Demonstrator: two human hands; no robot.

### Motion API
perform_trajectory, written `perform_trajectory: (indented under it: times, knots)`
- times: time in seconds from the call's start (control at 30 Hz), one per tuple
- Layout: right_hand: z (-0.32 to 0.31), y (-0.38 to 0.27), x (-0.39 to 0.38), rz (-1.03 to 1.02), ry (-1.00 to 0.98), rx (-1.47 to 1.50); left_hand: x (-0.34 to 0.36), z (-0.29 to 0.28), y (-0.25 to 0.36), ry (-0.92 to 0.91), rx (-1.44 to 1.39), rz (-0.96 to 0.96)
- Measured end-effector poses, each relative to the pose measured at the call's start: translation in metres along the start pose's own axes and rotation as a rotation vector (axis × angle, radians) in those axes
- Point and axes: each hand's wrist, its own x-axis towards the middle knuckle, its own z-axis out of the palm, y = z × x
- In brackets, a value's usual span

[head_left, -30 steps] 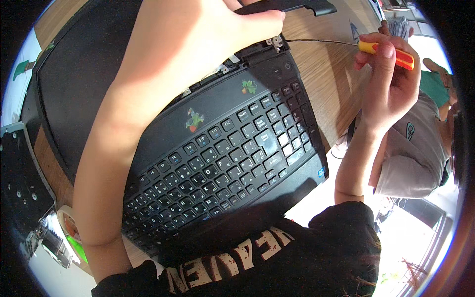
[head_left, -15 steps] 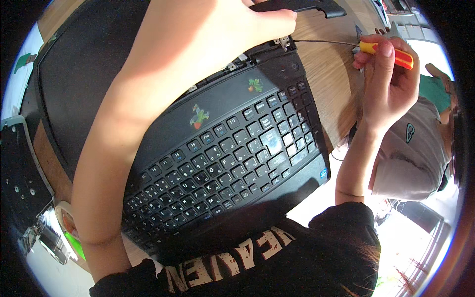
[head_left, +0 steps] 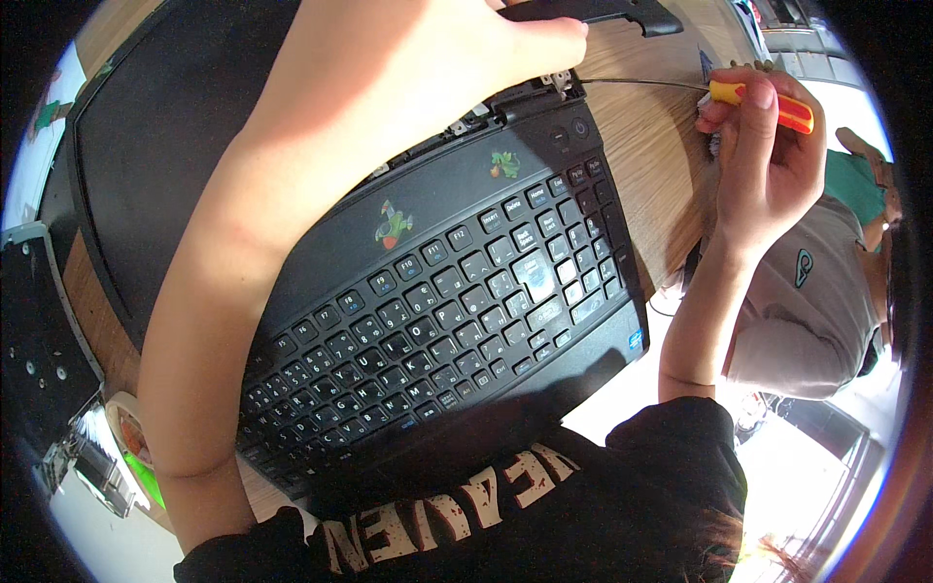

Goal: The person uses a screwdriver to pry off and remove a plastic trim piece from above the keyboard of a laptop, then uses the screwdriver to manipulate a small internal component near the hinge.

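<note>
Hold screwdriver (head_left: pixel 792 114) pinched in right hand (head_left: pixel 768 160), aimed straight at hinge (head_left: pixel 561 85), far right of laptop (head_left: pixel 437 282) on table (head_left: pixel 637 126); press gently. Brace with left hand (head_left: pixel 428 58) beside hinge; fingers hidden, cannot tell grip.

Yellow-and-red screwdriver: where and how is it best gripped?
Probably by its thick handle, coming from the right: the thin shaft points left toward the metal bracket at the laptop, leaving the handle outermost. The right hand holds it there, thumb pressed against it.
</note>
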Motion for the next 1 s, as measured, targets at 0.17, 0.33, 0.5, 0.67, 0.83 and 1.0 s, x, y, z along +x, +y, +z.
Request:
perform_trajectory:
  times: [0.17,0.33,0.5,0.67,0.83,1.0]
  knots:
    - [-0.004,-0.001,0.001,-0.033,0.006,-0.012,0.0,0.006,0.004,0.013,0.083,0.115]
    - [0.0,-0.001,-0.002,-0.002,-0.001,-0.005,0.002,0.003,0.002,-0.02,0.126,0.029]
    - [0.003,0.0,0.004,-0.105,-0.017,-0.028,-0.002,0.012,0.011,0.051,0.355,0.049]
    - [-0.006,0.003,0.016,-0.25,-0.099,-0.157,0.0,0.004,0.004,0.039,0.208,0.167]
    - [0.008,-0.032,0.038,0.062,-0.126,0.271,0.0,0.012,0.013,0.06,0.34,0.011]
    - [0.003,-0.047,0.045,0.037,-0.265,0.028,0.001,0.014,0.019,0.048,0.354,-0.008]
